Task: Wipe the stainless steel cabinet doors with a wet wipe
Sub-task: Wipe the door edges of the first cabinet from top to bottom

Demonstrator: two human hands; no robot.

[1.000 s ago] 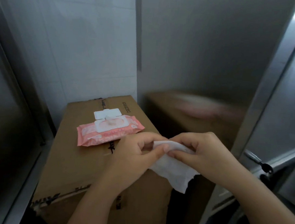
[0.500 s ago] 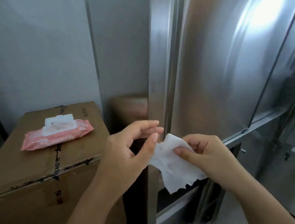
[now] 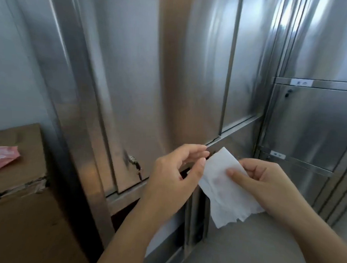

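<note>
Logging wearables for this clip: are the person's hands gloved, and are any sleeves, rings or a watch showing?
No gloves: the left hand and right hand are bare, with no rings visible. The left forearm and right forearm are also uncovered down to the frame edge, so no sleeve, watch or bracelet shows. The visible nails look short and unpainted.

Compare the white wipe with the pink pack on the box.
The wet wipe is white; the pack is pink. The wet wipe hangs unfolded from the right hand before the cabinet doors; the pack lies on the cardboard box. The wet wipe sits mid-frame; the pack is cut off at the left edge.
</note>
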